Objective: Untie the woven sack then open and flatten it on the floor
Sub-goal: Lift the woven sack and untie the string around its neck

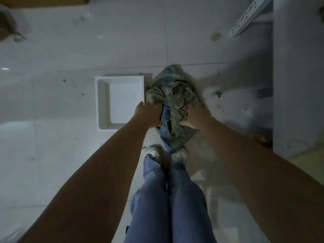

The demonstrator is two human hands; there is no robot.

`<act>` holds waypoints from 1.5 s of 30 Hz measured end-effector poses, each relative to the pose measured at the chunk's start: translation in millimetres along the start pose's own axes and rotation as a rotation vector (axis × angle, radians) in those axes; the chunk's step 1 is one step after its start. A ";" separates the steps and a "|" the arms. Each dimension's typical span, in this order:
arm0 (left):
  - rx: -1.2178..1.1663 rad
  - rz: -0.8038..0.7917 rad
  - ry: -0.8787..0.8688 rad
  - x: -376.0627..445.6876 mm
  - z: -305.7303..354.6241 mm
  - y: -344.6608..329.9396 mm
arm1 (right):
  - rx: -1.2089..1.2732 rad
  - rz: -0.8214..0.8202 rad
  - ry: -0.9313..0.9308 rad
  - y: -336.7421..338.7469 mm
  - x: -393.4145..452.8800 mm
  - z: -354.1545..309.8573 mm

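Observation:
The woven sack point(172, 92) is a crumpled, grey-and-blue bundle with frayed threads, held above the pale tiled floor just ahead of my feet. My left hand point(149, 115) grips its left side, fingers curled into the fabric. Gripping the right side is my right hand point(195, 118), its thumb pressed into the frayed middle. A blue fold of the sack hangs down between my hands toward my shoes. Any knot or tie is hidden in the bunched fabric.
A white square tray point(103, 102) lies on the floor right beside the sack's left. A grey cabinet or wall point(298, 85) runs along the right, with a perforated metal rail point(249, 16) leaning at top right. My shoes point(156, 153) stand below the sack.

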State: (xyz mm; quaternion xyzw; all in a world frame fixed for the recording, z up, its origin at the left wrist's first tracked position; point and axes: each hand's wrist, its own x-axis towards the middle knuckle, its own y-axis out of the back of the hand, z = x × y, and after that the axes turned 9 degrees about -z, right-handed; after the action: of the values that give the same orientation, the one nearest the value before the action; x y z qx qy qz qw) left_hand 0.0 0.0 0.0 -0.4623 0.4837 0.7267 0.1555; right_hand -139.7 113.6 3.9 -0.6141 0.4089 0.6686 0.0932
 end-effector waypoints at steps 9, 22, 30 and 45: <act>0.079 0.025 -0.023 138.3 -16.4 -74.4 | 0.037 0.023 -0.017 -59.2 141.3 31.4; 0.273 0.125 0.038 241.7 -6.0 -107.5 | 0.003 -0.005 -0.056 -100.3 245.6 47.1; 0.095 0.152 0.020 195.4 1.8 -94.9 | 0.085 0.134 0.056 -79.4 198.9 35.4; -0.140 0.195 0.077 89.1 16.9 -48.0 | 0.299 0.270 0.143 -28.0 74.6 9.2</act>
State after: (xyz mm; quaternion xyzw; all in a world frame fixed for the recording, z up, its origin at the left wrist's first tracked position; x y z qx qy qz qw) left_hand -23.2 17.9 -98.4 -0.4502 0.4799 0.7522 0.0329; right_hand -146.0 109.7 -75.9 -0.5791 0.5876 0.5616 0.0635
